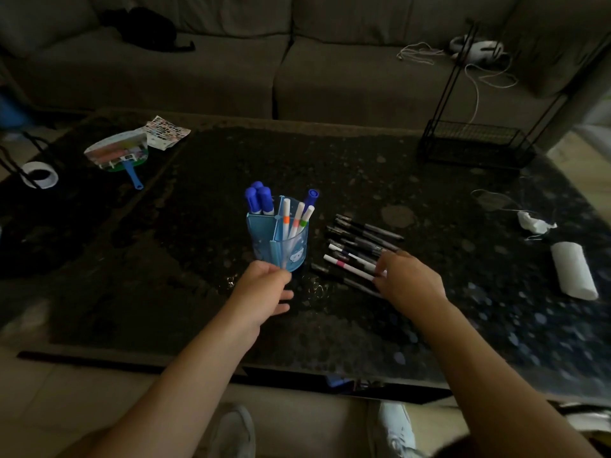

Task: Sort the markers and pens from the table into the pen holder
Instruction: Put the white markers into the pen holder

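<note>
A blue translucent pen holder point(294, 249) stands mid-table on the dark table point(198, 292). Thick blue markers point(258, 200) fill its back left compartment, and thin white pens point(292, 219) with coloured bands lean in the front one, along with one blue marker point(310, 198). To the right lies a pile of black and white pens point(357, 239). My left hand point(264, 289) pinches the holder's lower front edge. My right hand point(406, 279) rests on the near end of the pile, fingers closing on a white pen with a pink band point(344, 265).
A black wire rack point(476, 143) stands at the back right. A white roll point(573, 269) and crumpled paper point(534, 223) lie at the right. A hand fan point(115, 153), sticker sheet point(167, 130) and tape roll point(39, 175) lie at the back left. A sofa runs behind.
</note>
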